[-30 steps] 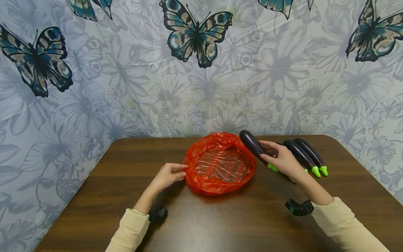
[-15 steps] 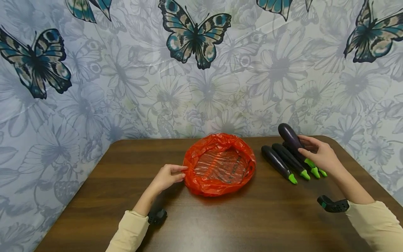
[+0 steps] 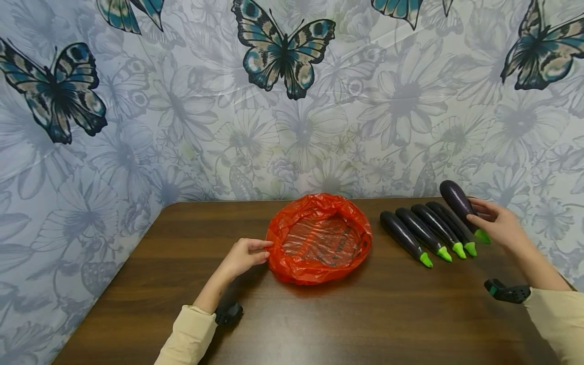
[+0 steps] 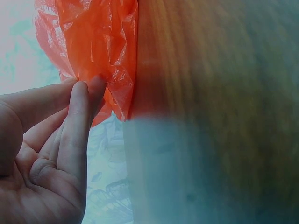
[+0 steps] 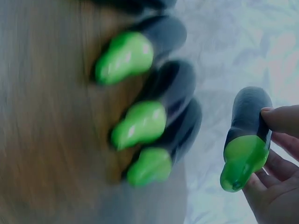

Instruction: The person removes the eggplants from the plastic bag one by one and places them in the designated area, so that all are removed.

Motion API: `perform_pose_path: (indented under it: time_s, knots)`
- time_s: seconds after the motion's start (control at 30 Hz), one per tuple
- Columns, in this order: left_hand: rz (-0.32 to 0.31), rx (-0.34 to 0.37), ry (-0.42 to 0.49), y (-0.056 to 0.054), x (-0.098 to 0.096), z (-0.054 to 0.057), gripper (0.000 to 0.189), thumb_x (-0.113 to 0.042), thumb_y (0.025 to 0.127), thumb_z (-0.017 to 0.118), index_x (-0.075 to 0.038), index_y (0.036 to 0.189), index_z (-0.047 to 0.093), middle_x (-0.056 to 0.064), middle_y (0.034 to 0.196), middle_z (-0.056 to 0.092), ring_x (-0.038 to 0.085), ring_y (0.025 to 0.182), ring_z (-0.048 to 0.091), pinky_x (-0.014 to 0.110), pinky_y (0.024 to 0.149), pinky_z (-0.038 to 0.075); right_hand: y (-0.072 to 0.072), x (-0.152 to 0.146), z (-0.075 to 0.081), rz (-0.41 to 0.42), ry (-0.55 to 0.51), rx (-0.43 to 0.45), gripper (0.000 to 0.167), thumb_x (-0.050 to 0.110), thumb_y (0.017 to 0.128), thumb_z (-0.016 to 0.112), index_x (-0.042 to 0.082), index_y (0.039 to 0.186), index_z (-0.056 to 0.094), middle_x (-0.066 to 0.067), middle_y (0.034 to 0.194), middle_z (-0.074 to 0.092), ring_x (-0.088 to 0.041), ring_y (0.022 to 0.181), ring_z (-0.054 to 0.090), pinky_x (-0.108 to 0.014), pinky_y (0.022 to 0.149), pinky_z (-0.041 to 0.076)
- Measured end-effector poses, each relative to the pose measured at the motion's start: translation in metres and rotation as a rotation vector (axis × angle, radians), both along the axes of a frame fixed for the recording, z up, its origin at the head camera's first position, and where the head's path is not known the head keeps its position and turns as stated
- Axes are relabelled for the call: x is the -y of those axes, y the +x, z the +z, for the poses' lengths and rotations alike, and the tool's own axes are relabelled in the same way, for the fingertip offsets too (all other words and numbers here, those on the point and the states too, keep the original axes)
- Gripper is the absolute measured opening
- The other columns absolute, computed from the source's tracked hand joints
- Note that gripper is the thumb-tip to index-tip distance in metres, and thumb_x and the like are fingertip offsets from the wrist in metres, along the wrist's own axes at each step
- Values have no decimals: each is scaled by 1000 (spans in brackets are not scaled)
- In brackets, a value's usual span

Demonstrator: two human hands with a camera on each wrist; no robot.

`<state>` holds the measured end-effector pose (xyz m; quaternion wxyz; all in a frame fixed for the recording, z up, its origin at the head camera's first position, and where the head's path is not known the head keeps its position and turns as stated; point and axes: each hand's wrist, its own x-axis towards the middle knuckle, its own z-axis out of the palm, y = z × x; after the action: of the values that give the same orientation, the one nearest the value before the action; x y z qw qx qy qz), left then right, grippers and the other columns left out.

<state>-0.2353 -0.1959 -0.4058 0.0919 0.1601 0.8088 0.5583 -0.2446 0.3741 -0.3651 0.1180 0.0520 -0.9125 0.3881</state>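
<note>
My left hand (image 3: 245, 259) pinches the left edge of a red plastic bag (image 3: 301, 274), which is spread open in a round shape on the table. In the left wrist view the thumb and fingertips close on the thin red film (image 4: 100, 42). At the right, my right hand (image 3: 499, 225) grips a dark purple eggplant (image 3: 456, 199) with a bright green stem end, tilted with its rounded end away from me. Left of it several more eggplants (image 3: 421, 233) lie side by side, green ends toward me. The right wrist view shows the held eggplant (image 5: 250, 112) between thumb and fingers.
The brown wooden table (image 3: 319, 324) ends at a far edge close to a patterned wall covering (image 3: 296, 147) with butterflies and flowers. A dark wrist device (image 3: 229, 314) sits on the left forearm and another wrist device (image 3: 506, 291) on the right.
My right hand has carried the eggplant from beside the bag rightward, past the row of eggplants, to its right end. The left hand stays at the bag's edge.
</note>
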Motion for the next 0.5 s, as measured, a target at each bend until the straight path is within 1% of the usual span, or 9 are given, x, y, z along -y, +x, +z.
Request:
perform_pose_path:
  time_s: [0.03,0.1,0.13,0.17,0.2,0.23,0.37,0.5]
  knots:
    - [-1,-1,0,0,0,0,32,5,88,60,14,118,57,27,113,59,30,94,63,35,75,54,-1,-4,-1,-1,-3,11,54,18,96,54,-6,140,34,-36,125,43,-10,96,57,-5,63,42]
    - [-1,-1,1,0,0,0,32,5,88,60,14,118,57,27,113,59,30,94,63,35,75,54,-3,-11,-4,-18,11,37,56,20,96,54,-8,140,34,-36,127,42,-10,97,57,-5,61,41]
    - [-1,0,1,0,0,0,31,5,87,60,14,118,57,27,113,59,30,94,63,35,75,54,-3,-14,-5,-25,28,51,56,22,97,53,-9,139,33,-38,127,40,-23,102,57,-5,60,40]
    - [-2,0,0,1,0,0,31,6,87,60,14,118,57,27,113,59,30,94,64,35,75,54,-4,-16,-6,-32,53,60,57,22,97,52,-11,138,33,-39,127,40,-36,104,53,-5,59,39]
    - [-1,1,-1,1,0,1,31,6,87,60,14,117,57,27,113,59,30,94,64,35,75,54,-5,-19,-7,-35,72,71,57,22,97,51,-14,137,32,-43,126,37,-47,106,47,-5,58,38]
    - [-1,3,-2,1,0,1,31,6,87,60,14,117,57,27,113,59,30,94,64,35,75,54,-5,-20,-8,-43,96,76,57,23,97,51,-15,136,33,-44,125,37,-56,107,40,-6,57,37]
    - [0,7,-6,0,0,1,31,6,87,60,14,118,58,27,113,59,29,94,64,35,75,54,-7,-26,-14,-49,141,78,53,19,96,52,-20,130,37,-46,119,40,-57,104,42,-7,55,38]
    - [4,10,-6,-1,0,0,31,6,87,60,14,118,58,26,113,60,29,94,64,34,75,54,-9,-29,-21,-45,137,77,51,15,96,53,-21,129,37,-45,120,40,-54,101,46,-8,55,39]
